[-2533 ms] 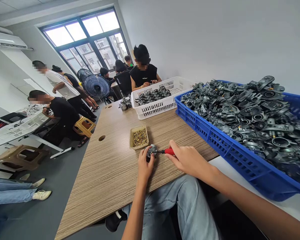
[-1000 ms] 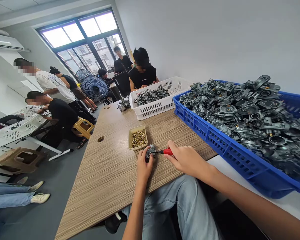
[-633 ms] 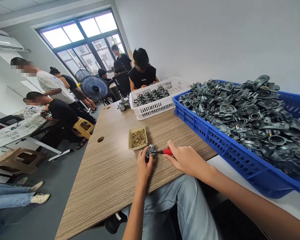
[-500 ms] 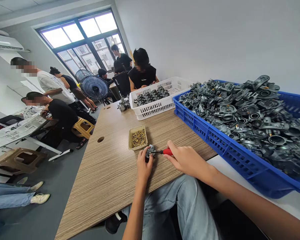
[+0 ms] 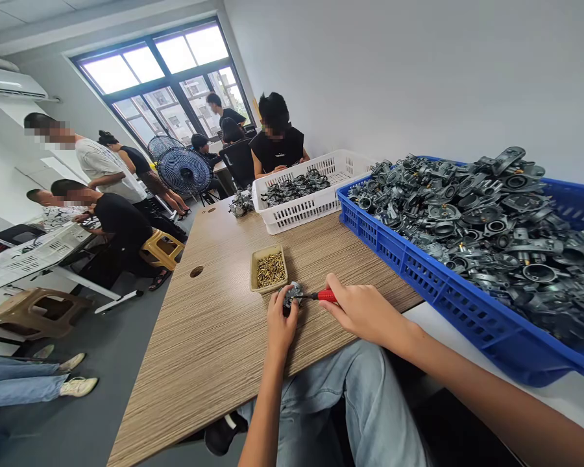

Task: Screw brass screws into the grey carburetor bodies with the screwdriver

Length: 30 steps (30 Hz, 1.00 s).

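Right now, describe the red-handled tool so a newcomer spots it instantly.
Start at the near side of the wood-grain table. There, the red-handled tool runs from the right hand to the gray metal part in the left hand. Its red handle sets it apart from that part and the beige tray of brass-colored pieces.

Passage afforded across left tabletop; way ahead obstructed by beige parts tray, then white basket; right barred by blue crate.

Bright room; window glare, upper part blown out; soft sheen on tabletop; edges stretched.
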Available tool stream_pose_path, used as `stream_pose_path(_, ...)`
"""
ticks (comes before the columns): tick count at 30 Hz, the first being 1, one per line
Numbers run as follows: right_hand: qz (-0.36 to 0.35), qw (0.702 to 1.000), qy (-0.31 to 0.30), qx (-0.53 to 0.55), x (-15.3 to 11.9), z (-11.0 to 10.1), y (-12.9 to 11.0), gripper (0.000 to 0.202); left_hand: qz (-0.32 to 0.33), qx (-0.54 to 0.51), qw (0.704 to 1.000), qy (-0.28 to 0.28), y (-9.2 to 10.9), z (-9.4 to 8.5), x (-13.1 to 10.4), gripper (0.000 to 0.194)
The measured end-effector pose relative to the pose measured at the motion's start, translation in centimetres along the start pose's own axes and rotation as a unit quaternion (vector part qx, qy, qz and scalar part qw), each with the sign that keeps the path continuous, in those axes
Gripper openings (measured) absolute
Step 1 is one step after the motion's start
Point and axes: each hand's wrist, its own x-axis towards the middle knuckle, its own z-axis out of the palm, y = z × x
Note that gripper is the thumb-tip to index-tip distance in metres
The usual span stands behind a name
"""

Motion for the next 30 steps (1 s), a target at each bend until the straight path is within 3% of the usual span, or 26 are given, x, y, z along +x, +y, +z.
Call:
stream_pose_path(15,-0.006,1.0,0.008,0.005,0.0,0.1,0.1,0.018,-0.006,0.0,1.0,-0.003,0.3,-0.2,0.0,0.035)
stream_pose_path(22,-0.064,0.995,0.002,0.072,-0.2,0.2,0.3,0.013,-0.001,-0.001,1.0,-0.004,0.0,-0.1,0.0,0.036)
stream_pose_path(30,0.021,1.0,0.02,0.007,0.4,1.1,0.6,0.023,-0.002,0.001,1.0,-0.003,0.0,-0.1,-0.1,0.037)
